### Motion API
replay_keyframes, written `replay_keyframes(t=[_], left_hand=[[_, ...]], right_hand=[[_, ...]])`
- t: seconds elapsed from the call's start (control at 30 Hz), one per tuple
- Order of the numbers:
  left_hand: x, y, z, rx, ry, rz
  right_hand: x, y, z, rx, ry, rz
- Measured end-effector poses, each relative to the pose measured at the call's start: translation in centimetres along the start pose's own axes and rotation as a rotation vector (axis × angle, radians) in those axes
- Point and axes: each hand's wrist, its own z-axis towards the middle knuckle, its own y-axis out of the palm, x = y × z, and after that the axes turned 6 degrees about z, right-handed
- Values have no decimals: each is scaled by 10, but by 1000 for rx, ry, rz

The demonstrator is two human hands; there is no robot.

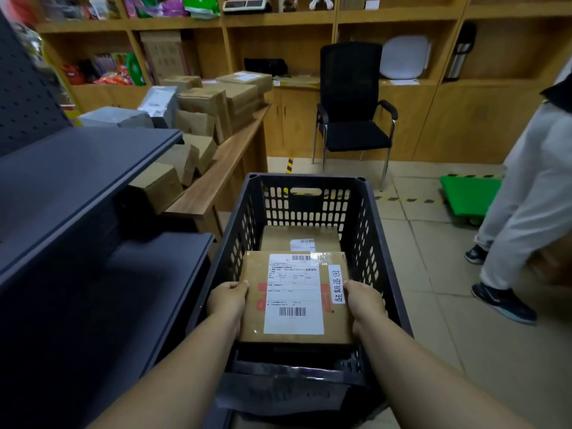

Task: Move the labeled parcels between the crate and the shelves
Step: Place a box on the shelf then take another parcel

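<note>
Left hand: the left hand [228, 300] is seen clamped on the left edge of the front parcel [295, 297], thumb laid on top, fingers curled under and out of sight.
Right hand: the right hand [363, 301] is matched on the right edge, thumb on top beside a handwritten white sticker [336, 283], the box gripped between both hands.
Front parcel: a brown cardboard box is held flat inside the crate [383, 274], in its near half, label up; a large white shipping label [294, 294] with barcodes is shown on top. Whether it rests on anything below cannot be told.
Second parcel: another brown box [298, 238] is seen just beyond, lower in the crate's far half, a small white label on it, partly covered by the front parcel.
Crate: a dark slotted plastic crate is set on the tiled floor, a handle cut-out in its far wall.
Shelves: dark grey metal shelves [80, 168] are ranged on the left, right beside the crate.
Bench: a wooden bench [216, 181] is stacked with cardboard boxes [216, 106] further off to the left.
Bystander: a person in light clothing [526, 187] is caught standing at the right edge, by a green trolley [467, 193].
Far wall: a black chair [353, 100] is placed before wooden wall shelving [278, 20].
</note>
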Motion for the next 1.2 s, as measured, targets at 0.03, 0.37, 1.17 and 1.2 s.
replay_keyframes(t=[0.03,0.37,1.17,1.2], left_hand=[[-3,0,2,-18,-22,13],[-25,9,21,-151,-150,171],[-32,31,56,-251,-157,633],[-33,32,57,-261,-162,632]], right_hand=[[4,0,2,7,21,-5],[30,0,24,45,195,-33],[43,6,62,30,293,-440],[43,6,63,33,288,-451]])
